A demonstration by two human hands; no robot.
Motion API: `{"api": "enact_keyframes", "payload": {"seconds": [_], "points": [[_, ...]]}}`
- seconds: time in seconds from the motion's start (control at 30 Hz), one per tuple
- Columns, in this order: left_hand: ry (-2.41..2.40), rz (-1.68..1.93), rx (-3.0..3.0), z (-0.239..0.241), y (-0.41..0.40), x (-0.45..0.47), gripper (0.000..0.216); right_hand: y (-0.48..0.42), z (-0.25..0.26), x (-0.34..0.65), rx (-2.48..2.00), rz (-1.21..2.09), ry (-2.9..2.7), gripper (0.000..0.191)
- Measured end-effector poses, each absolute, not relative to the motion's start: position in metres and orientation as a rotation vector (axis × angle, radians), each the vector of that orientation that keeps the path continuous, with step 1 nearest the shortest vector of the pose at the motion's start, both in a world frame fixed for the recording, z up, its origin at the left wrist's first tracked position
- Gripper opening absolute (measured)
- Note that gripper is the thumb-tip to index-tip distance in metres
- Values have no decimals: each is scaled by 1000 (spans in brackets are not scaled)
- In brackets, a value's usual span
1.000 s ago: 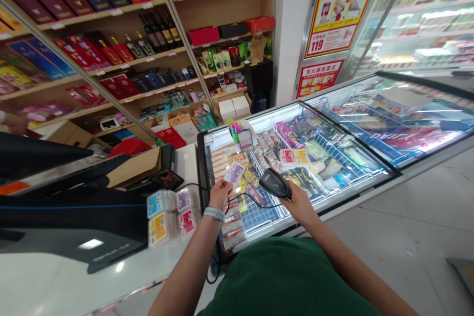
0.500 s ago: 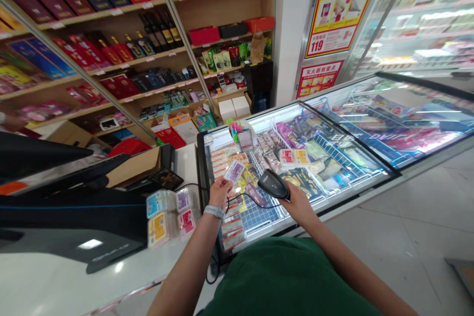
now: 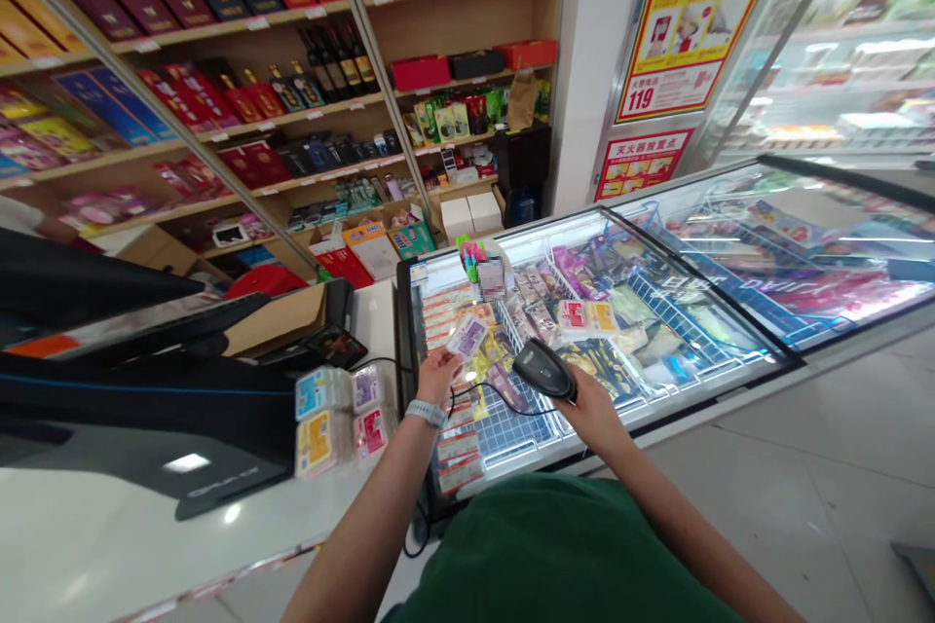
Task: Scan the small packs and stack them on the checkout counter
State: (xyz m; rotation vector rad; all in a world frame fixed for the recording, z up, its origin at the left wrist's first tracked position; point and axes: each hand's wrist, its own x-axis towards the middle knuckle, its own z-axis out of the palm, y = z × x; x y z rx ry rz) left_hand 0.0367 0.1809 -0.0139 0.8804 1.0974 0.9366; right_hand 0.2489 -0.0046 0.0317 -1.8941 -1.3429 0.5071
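Pinched at its lower corner, a flat clear pack with a purple label (image 3: 467, 337) is in my left hand (image 3: 438, 377). My right hand (image 3: 590, 412) is wrapped round a black barcode scanner (image 3: 544, 369), its head pointing left towards the pack. A black cable (image 3: 504, 399) loops from the scanner's grip towards my left wrist. Both hands are above the glass top of a chest freezer (image 3: 511, 433). Beyond the scanner, a pack with a red label (image 3: 574, 315) and one with a yellow label (image 3: 603, 316) lie side by side on the glass.
On the white counter (image 3: 270, 531) at left stand stacks of similar packs (image 3: 316, 443) with blue, yellow, purple and red labels, beside a dark checkout terminal (image 3: 146, 428). Shelves of boxes and bottles (image 3: 332, 63) rise behind. A bright green and pink item (image 3: 471, 258) is at the freezer's far edge.
My view has shifted slightly, so the scene sits a little further right and the shelves a bit lower. Both hands keep their hold on the pack and the scanner.
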Motion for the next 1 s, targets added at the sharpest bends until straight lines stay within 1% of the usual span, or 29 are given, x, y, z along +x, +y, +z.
{"api": "enact_keyframes", "payload": {"seconds": [0.17, 0.47, 0.63, 1.0], "points": [[1106, 936, 870, -11, 182, 37, 42, -4, 32, 249, -1905, 508, -1355, 35], [1115, 959, 900, -9, 184, 37, 34, -3, 32, 249, -1904, 518, -1369, 34], [1125, 970, 892, -9, 185, 37, 36, -2, 29, 250, -1914, 518, -1389, 31], [1144, 972, 906, -12, 187, 36, 38, -1, 22, 252, -1912, 517, -1418, 33]]}}
